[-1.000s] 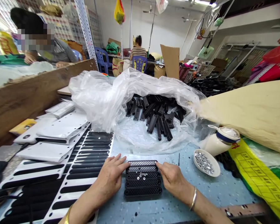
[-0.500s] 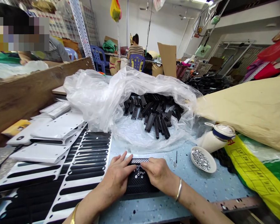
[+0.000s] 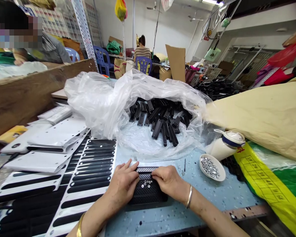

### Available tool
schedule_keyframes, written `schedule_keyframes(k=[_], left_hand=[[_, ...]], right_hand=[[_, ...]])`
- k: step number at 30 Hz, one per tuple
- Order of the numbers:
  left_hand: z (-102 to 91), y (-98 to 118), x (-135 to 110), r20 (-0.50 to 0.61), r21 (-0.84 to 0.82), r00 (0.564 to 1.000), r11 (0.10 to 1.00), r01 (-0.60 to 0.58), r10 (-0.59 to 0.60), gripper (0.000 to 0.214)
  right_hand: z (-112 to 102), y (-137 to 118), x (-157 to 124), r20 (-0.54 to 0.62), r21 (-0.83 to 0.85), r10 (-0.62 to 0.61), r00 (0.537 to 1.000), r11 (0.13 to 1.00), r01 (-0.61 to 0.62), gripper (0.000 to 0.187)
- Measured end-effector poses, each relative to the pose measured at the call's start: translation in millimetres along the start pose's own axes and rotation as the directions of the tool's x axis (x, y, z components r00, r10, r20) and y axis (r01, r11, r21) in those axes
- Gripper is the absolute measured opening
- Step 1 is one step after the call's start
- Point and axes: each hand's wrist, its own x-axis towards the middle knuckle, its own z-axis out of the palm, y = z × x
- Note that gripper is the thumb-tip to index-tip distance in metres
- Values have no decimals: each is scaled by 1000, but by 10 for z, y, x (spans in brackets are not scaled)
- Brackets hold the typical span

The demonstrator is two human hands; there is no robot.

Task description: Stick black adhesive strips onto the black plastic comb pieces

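Neither palm is wrapped round anything: my left hand (image 3: 123,184) lies slack with its fingers spread over the left end of the block of black strips (image 3: 148,195), and my right hand (image 3: 169,180) bends its fingers down on the block's top by the little silver rings (image 3: 148,183). Whether those fingertips pinch a ring I cannot tell. A second ago my hands stood at the block's two ends, only the fingertips at its far corners and all five strips bare. Now both have closed in over the middle, and only the far strip and the near edge show, much as half a second ago. The block rests on the blue table (image 3: 177,215), straight before me. Its strips lie side by side, long axis running left to right across me, perforated faces up. Right of the block sits a white dish of silver bits (image 3: 210,168); further right is a yellow sack (image 3: 259,171) printed with a grid of figures too small for me to read, with red marks at its top that I cannot make out. Beyond the block a clear plastic bag (image 3: 101,102) gapes over a heap of loose strips (image 3: 162,123). Left of the block lie white slotted cards (image 3: 93,166).
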Motion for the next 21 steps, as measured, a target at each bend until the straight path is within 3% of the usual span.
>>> schedule_keyframes(k=[5,8,11,14,21], left_hand=[[16,-34,7,-1,-59,999,998,35,-36,20],[-23,-45,-4,-23,-69,1000,997,19,-20,20],[-101,-47,-40,-43,-31,999,999,-31,30,29],[-149,-35,-104,-29,47,997,996,-74,75,40],[-55,-16,-263,33,198,993,974,-114,109,56]], right_hand=[[-8,60,-95,-39,157,86,995,984,-79,21],[-60,28,-150,-114,165,82,990,984,-63,24],[-97,-21,-209,-134,89,-1,991,996,13,29],[-90,-63,-254,-67,-31,-72,995,997,70,35],[-49,-103,-306,68,-260,-141,988,953,154,44]])
